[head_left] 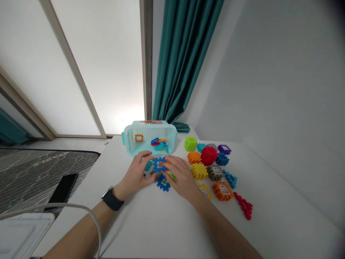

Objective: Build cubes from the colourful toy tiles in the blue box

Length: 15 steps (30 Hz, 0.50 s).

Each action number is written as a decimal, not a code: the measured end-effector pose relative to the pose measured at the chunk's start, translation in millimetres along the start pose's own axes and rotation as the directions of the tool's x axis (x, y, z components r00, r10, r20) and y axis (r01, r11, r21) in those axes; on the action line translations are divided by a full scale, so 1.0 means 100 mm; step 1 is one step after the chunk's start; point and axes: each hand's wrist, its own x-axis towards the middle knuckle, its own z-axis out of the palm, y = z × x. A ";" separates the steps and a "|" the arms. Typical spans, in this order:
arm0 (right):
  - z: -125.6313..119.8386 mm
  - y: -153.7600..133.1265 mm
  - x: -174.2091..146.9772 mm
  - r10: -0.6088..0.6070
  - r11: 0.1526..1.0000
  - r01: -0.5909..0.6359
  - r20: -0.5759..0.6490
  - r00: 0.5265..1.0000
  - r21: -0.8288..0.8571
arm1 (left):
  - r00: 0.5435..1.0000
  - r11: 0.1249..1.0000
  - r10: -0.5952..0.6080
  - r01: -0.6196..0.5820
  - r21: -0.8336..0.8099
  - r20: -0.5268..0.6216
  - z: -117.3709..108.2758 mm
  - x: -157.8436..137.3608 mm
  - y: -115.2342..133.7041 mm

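Note:
A blue square building piece with a window grid (159, 164) is held up between my two hands. My left hand (138, 172), a dark watch on its wrist, curves its fingers and thumb about the piece's left side. From the right, my right hand (182, 176) has its fingertips at the piece's other edge. Partly hidden under and between the hands are teal, grey, orange and green pieces. Just below them on the table lies another blue window piece (163, 183).
Behind my hands stands a pale teal bin (172, 133) with several pieces inside. Several coloured blocks, including a red one (209, 155) and a yellow one (199, 171), are grouped at right. A white lid (24, 233) and a cable (81, 205) are at lower left.

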 end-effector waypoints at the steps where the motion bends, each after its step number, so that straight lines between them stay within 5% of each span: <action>1: 0.00 0.00 0.00 0.002 1.000 -0.002 -0.003 1.000 0.001 | 1.000 1.000 -0.001 0.001 -0.008 0.002 0.00 0.00 0.01; 15: 0.00 -0.04 -0.01 0.070 0.994 -0.066 -0.047 0.996 0.086 | 1.000 0.997 0.000 -0.002 -0.080 -0.016 -0.01 0.00 0.02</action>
